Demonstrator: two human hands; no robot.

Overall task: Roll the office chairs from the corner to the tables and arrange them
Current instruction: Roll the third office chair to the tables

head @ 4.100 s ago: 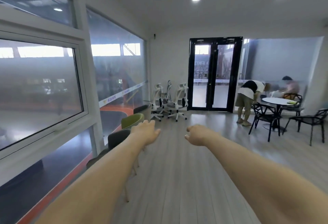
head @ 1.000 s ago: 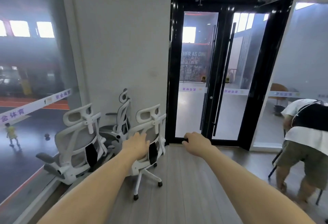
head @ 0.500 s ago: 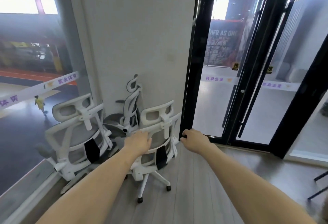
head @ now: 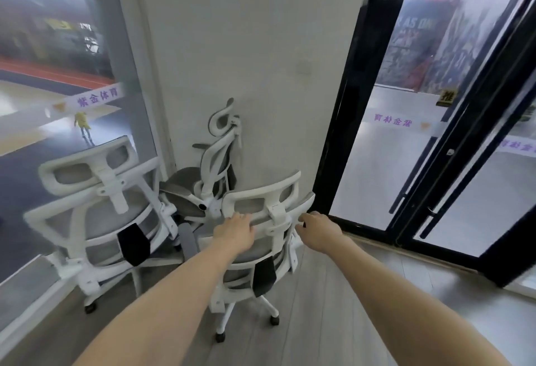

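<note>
Three white office chairs with grey mesh stand in the room's corner. The nearest chair (head: 261, 261) has its back toward me, headrest at the top. My left hand (head: 233, 233) reaches the left part of its headrest, fingers extended onto the mesh. My right hand (head: 320, 229) is at the right end of the headrest, fingers loosely bent, holding nothing that I can make out. A second chair (head: 95, 211) stands to the left by the window. The third chair (head: 214, 162) sits behind them against the white wall.
A black-framed glass double door (head: 435, 133) fills the right side, close to the nearest chair. A large window (head: 58, 75) runs along the left. The white wall (head: 246, 46) is straight ahead. Grey plank floor (head: 319, 322) lies around me.
I have walked across the room up to the corner chairs. Both hands have moved forward and now reach the headrest of the nearest chair. The table and people are out of view.
</note>
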